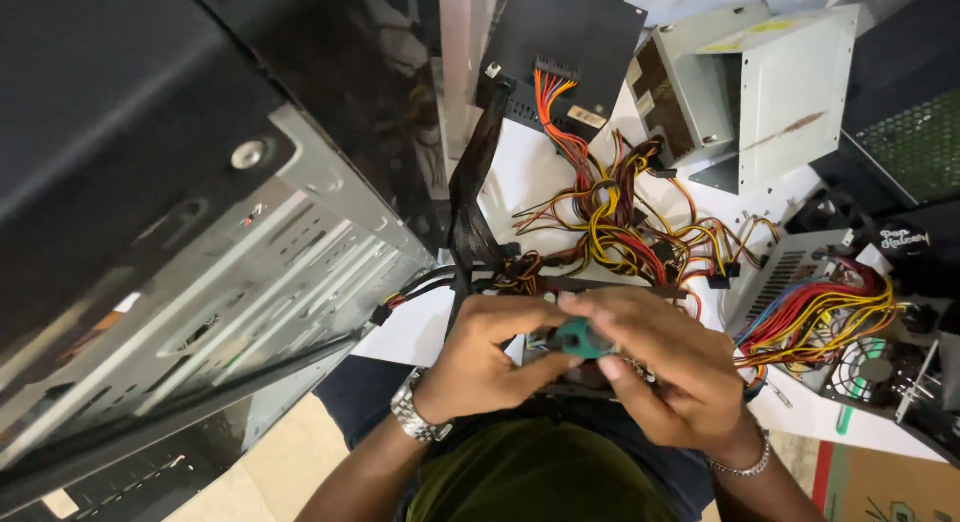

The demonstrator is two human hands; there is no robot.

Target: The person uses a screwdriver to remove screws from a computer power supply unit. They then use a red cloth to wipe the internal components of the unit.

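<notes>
My left hand (pixel 488 360), with a metal watch on its wrist, and my right hand (pixel 668 367), wearing a thin bracelet, meet over my lap. Both close around a teal screwdriver handle (pixel 585 338) that points down into a dark component (pixel 575 382), mostly hidden under my fingers. A tangle of red, yellow, orange and black wires (pixel 610 222) runs from that spot up to a black power supply (pixel 560 42).
A grey and black computer case (pixel 170 262) lies open at left. A bare metal power supply housing (pixel 770 92) stands at upper right. Another power supply (pixel 790 267) with coloured wires and a small fan (pixel 875 367) lie at right on white paper.
</notes>
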